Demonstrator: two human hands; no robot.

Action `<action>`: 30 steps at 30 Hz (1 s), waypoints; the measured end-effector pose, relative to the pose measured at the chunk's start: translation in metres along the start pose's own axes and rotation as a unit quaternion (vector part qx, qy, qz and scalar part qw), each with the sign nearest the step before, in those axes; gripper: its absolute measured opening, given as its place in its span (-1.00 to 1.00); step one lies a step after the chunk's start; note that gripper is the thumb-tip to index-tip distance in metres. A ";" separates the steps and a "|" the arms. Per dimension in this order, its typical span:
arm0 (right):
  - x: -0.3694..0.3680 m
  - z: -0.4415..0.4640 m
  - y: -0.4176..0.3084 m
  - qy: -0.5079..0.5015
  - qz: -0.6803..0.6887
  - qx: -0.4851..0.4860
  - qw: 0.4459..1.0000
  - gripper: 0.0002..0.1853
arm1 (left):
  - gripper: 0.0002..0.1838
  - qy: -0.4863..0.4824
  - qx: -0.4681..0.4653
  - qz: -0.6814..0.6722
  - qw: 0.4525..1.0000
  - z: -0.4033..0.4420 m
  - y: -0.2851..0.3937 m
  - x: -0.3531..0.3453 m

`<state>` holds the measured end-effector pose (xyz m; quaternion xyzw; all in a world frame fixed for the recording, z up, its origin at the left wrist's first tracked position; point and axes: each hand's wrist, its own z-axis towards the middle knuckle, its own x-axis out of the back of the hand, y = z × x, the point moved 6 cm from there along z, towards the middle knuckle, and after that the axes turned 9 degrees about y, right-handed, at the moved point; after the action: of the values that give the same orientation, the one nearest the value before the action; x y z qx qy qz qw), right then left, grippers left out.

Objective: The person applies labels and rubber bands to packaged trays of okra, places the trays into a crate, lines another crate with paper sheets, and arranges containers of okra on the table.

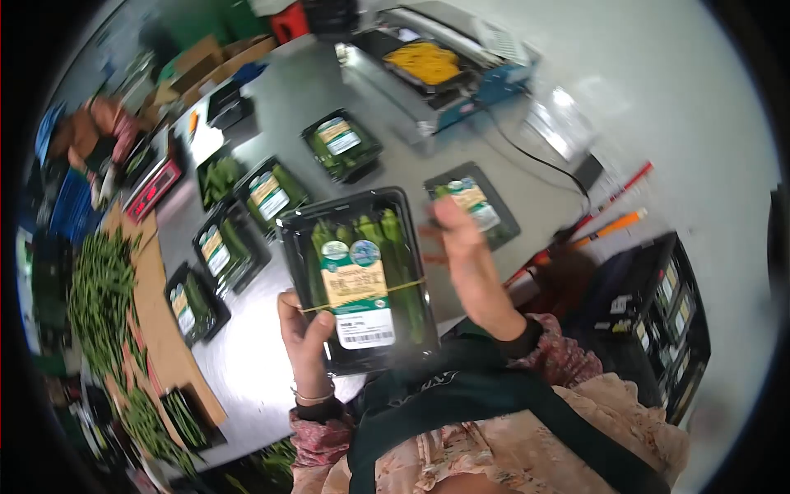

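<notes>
Here, held tray (341, 208), metal table (257, 350), pale floor (666, 107)

We wear a dark green apron (494, 387), its broad straps (597, 436) lying over a peach blouse (613, 393) with a small floral print. Pale lettering (424, 387) marks the bib — too indistinct for us to read. Our patterned pink-red sleeves (564, 354) end in dark cuffs (522, 339). Both our left hand (306, 333) and right hand (465, 255) are ungloved — the left bears a thin bangle (314, 400).

Vegetable-packing workroom, metal table (259, 354), loose green vegetables (103, 284), labelled trays (362, 284), red-display scale (153, 188), black crate (634, 270)
</notes>
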<state>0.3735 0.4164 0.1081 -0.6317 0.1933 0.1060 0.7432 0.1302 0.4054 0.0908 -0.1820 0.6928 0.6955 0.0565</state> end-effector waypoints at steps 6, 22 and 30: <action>0.029 -0.041 -0.011 0.052 -0.067 -0.181 0.980 -0.30 | -0.76 -0.072 0.036 0.036 0.996 -0.004 -0.025 -0.077; 0.397 -0.313 -0.231 0.656 -0.098 0.168 0.729 -0.53 | -0.55 -0.466 0.201 0.065 0.859 -0.089 -0.110 -0.294; 0.559 -0.508 -0.341 0.767 -0.141 0.153 0.607 -0.50 | -0.75 -0.344 0.238 0.167 0.893 -0.013 -0.162 -0.290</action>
<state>0.9371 -0.1909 0.1143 -0.3783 0.6146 -0.5541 0.4150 0.4548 0.4481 0.0344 0.2062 0.7950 0.5282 0.2158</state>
